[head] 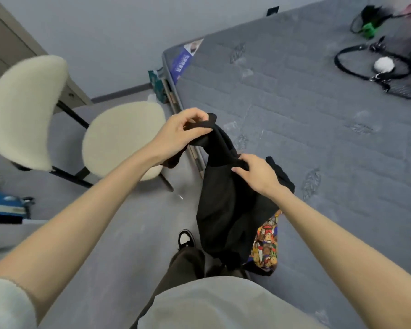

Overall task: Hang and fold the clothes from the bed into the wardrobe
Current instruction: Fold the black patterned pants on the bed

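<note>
Black garment [226, 198] hung bunched in the air beside the near edge of the bed [294, 103]. Left hand [183, 131] pinched a band at its top edge. Right hand [256, 174] was curled on the cloth lower down. Patterned fabric [266, 245] showed at its foot; whether it was the same item could not be determined. Judgement: pick-up done, sorting in hand. The next move calls for opening the garment out to find its shape before hanging or folding. A chair [121, 138] stood to the left.

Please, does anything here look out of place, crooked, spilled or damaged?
Nothing looks spilled or damaged. Only this: the black garment hangs bunched and twisted between the left hand and right hand, and the mattress is bare, with a handbag lying on it.
</note>
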Motion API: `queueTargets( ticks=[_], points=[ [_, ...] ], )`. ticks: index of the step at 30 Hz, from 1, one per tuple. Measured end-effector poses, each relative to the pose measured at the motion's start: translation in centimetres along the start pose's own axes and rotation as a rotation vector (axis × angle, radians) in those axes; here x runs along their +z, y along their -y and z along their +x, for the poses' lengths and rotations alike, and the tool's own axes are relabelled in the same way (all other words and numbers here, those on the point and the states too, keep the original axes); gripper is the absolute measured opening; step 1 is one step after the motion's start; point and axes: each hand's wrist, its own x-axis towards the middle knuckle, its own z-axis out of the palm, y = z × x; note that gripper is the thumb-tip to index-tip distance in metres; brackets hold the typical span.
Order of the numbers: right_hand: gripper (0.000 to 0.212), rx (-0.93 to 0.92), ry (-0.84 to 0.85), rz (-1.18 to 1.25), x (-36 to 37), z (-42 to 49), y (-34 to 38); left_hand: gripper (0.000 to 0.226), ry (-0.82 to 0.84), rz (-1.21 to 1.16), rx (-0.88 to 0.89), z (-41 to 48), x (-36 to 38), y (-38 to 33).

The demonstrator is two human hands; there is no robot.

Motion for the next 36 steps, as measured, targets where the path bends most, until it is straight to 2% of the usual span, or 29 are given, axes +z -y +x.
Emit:
queueTargets(
  ticks=[4, 7, 10, 12, 15, 18, 22, 25, 27, 30, 32, 36],
  points=[
    [0.018, 0.024, -0.241, 0.005, -0.9, 0.9, 3.8, 0.015, -0.219, 0.084, -0.017, -2.3, -3.8, 2.2],
    [0.008, 0.024, -0.468, 0.091, -4.5, 2.0, 6.8, 0.013, -0.235, 0.212, -0.026, -3.5, -5.5, 3.6],
    [0.006, 0.036, -0.624, 0.128, -8.9, 3.5, 9.9, 0.011, -0.275, 0.411, 0.043, -2.1, -6.3, 2.8],
    [0.01, 0.09, -0.67, 0.397, -11.7, 5.0, 11.9, 0.014, -0.344, 0.478, 0.052, 0.2, -6.7, 0.9],
    [0.022, 0.105, -0.707, 0.898, -16.2, 7.2, 15.3, 0.015, -0.387, 0.444, 0.022, 4.1, -7.5, -2.7],
    [0.023, 0.031, -0.804, 1.104, -21.1, 8.5, 18.1, 0.016, -0.383, 0.3, 0.079, 7.4, -8.5, -6.0],
    [0.021, -0.075, -0.954, 1.104, -24.8, 8.5, 19.4, 0.014, -0.308, 0.203, 0.212, 10.8, -9.0, -9.2],
    [0.017, -0.038, -1.048, 0.827, -23.9, 7.9, 17.5, 0.024, -0.305, 0.216, 0.207, 12.1, -7.8, -8.7],
    [0.012, 0.041, -0.982, 0.622, -22.0, 7.6, 14.8, 0.026, -0.29, 0.263, 0.145, 12.4, -6.5, -6.8],
    [0.009, 0.218, -0.767, 0.398, -18.0, 7.3, 9.3, 0.019, -0.225, 0.249, 0.041, 12.4, -4.0, -2.7],
    [0.01, 0.384, -0.614, 0.349, -14.9, 6.8, 5.4, 0.023, -0.141, 0.222, -0.015, 12.0, -1.7, -0.2],
    [0.035, 0.619, -0.351, 0.416, -9.4, 5.3, -1.1, 0.032, 0.125, 0.183, -0.117, 10.9, 4.4, 3.9]
  ],
)
